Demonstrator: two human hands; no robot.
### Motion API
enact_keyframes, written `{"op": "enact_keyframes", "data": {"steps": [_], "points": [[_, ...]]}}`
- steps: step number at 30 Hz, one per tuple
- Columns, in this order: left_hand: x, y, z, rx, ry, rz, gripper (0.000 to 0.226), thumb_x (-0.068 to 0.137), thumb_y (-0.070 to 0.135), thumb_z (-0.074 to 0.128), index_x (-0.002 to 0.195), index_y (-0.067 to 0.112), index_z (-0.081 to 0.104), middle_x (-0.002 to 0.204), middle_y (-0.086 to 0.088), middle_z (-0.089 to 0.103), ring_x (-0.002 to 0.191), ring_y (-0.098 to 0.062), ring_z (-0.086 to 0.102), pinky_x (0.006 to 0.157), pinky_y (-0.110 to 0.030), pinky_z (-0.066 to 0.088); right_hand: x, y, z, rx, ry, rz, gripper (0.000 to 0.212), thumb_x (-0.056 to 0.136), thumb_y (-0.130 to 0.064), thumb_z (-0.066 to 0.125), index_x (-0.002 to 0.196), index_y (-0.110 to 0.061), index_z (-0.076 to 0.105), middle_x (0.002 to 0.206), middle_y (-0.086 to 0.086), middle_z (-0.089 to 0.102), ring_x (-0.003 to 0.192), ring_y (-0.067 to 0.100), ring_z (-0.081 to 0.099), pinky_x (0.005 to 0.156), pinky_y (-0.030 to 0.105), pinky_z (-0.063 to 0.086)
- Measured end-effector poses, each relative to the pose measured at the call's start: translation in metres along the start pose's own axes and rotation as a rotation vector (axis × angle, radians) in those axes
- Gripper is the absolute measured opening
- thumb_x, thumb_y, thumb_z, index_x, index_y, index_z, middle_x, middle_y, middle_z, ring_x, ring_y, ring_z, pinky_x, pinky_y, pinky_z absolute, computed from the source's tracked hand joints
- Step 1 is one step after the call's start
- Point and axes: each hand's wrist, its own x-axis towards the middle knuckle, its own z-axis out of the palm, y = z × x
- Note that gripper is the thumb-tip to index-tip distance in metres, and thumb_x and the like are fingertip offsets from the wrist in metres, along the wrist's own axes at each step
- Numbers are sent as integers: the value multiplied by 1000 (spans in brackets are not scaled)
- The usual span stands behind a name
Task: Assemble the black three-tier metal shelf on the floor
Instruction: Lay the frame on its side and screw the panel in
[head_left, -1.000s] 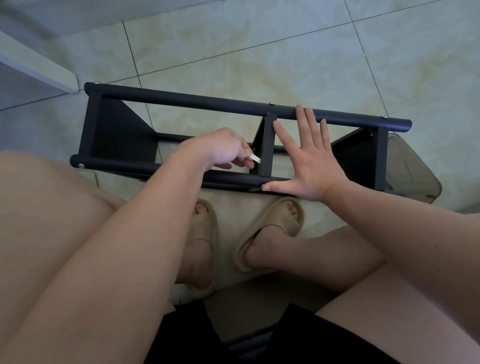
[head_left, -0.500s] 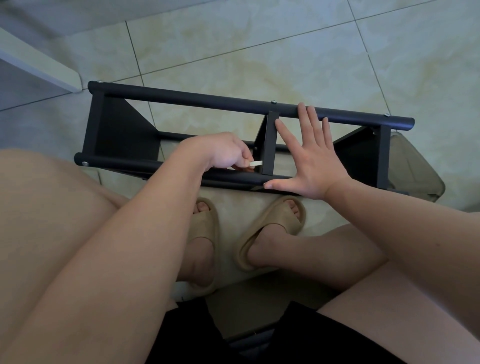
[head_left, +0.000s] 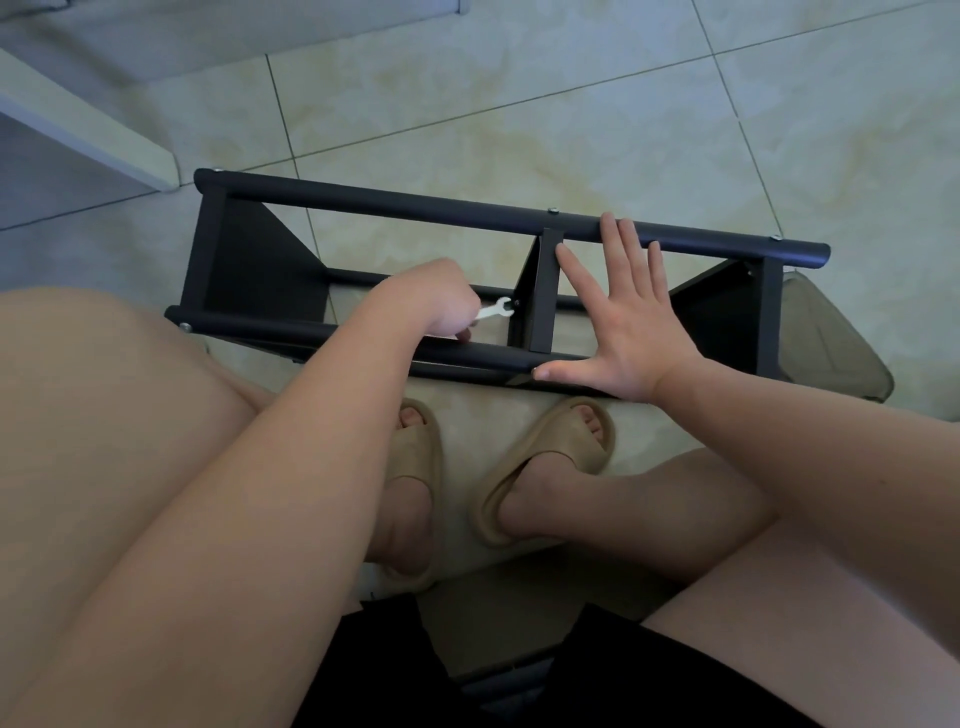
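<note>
Our black three-tier metal shelf (head_left: 415, 207) lies on its side on the pale tiled floor (head_left: 519, 104), all three panels fitted, so we judge only bolt-tightening remains: left hand (head_left: 431, 301) grasping a small white flat spanner (head_left: 493, 310) at the middle bolt (head_left: 516, 302), right hand (head_left: 618, 332) released, fingers splayed flat, steadying the frame.

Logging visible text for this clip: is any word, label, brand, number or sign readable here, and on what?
None: no text shows on the black shelf, the white wrench, the sandals or the floor tiles.
</note>
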Motion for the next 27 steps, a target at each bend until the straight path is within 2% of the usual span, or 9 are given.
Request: {"op": "enact_keyframes", "data": {"steps": [3, 7, 10, 12, 16, 18, 22, 25, 27], "points": [[-4, 2, -11, -31, 81, -3, 26, 97, 11, 54, 114, 4, 72, 117, -13, 70, 109, -33, 65, 99, -44, 52, 0, 0, -3, 11, -32, 5, 128, 63, -104, 26, 163, -30, -3, 166, 18, -24, 152, 31, -29, 122, 50, -19], [-9, 16, -33, -81, 167, 77, 28, 95, 14, 53, 116, 7, 70, 114, -12, 71, 108, -30, 68, 97, -45, 54, -2, 0, -9, 39, -74, 35, 121, 65, -100, 29, 162, -36, -3, 167, 12, -24, 152, 24, -30, 122, 50, -18], [-12, 26, -57, 8, 225, 164, 29, 96, 18, 52, 117, 10, 70, 117, -10, 69, 108, -29, 65, 95, -40, 53, 6, 1, -25, 84, -69, 94, 105, 76, -89, 40, 162, -38, 5, 170, 7, -4, 156, 22, -9, 124, 51, -12], [-12, 30, -71, 73, 252, 210, 29, 98, 19, 50, 118, 10, 69, 118, -11, 67, 100, -28, 61, 90, -37, 51, 14, 9, -40, 74, -49, 100, 94, 86, -73, 50, 162, -33, 11, 167, 4, 16, 154, 24, 12, 125, 48, 1], [-3, 37, -84, 181, 220, 188, 30, 100, 8, 41, 119, 0, 64, 119, -18, 65, 99, -34, 60, 72, -37, 43, 36, 27, -68, 13, -202, 133, 75, 96, -52, 58, 159, -30, 24, 161, 0, 33, 145, 28, 33, 119, 45, 26], [5, 42, -92, 210, 227, 179, 30, 100, 7, 41, 119, 0, 63, 119, -20, 65, 105, -37, 62, 79, -41, 47, 52, 32, -76, 19, -291, 208, 69, 98, -50, 57, 158, -29, 30, 155, 3, 41, 140, 30, 41, 114, 44, 34], [28, 45, -96, 217, 161, 145, 32, 101, 13, 47, 128, 5, 63, 129, -15, 62, 118, -32, 60, 95, -37, 48, 83, 44, -80, 67, -422, 269, 45, 101, -41, 57, 142, -23, 52, 133, 5, 60, 118, 27, 55, 94, 34, 42], [42, 49, -94, 309, 9, 133, 24, 95, 7, 57, 111, 0, 74, 105, -17, 72, 93, -29, 65, 77, -32, 47, 96, 50, -81, 100, -492, 276, 35, 99, -43, 59, 127, -22, 62, 111, -1, 61, 101, 22, 55, 83, 30, 40], [52, 49, -94, 312, -33, 133, 26, 92, 2, 53, 103, -3, 76, 91, -15, 72, 80, -26, 62, 74, -32, 46, 102, 53, -81, 123, -497, 256, 30, 97, -41, 63, 119, -21, 65, 101, -4, 59, 96, 20, 56, 79, 28, 39]]}}
